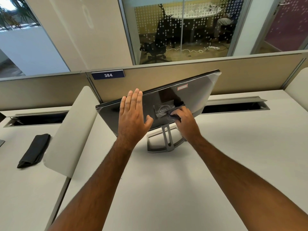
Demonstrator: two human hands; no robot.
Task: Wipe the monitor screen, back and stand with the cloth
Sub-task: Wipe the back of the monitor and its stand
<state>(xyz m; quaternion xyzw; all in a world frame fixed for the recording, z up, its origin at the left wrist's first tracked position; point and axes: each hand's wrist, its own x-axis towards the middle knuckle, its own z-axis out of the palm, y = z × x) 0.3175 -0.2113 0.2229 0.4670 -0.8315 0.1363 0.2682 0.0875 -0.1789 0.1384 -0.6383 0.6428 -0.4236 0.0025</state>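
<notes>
The monitor (pixel 196 92) stands on the white desk with its dark, glossy back turned toward me, tilted so its right corner is higher. Its grey stand (pixel 166 139) has a flat rectangular base below the panel. My left hand (pixel 133 115) lies flat on the back's left half with straight fingers. My right hand (pixel 185 119) grips a small dark cloth (pixel 176 110) and presses it against the back near the logo at the centre. Most of the cloth is hidden under my fingers. The screen side faces away and is out of sight.
A folded dark cloth (pixel 34 150) lies on the neighbouring desk at left, past a white rounded divider (pixel 73 129). Cable slots (pixel 233 105) run along the beige partition (pixel 250 72), which carries a blue tag reading 384 (pixel 108 75). Glass-walled rooms lie beyond.
</notes>
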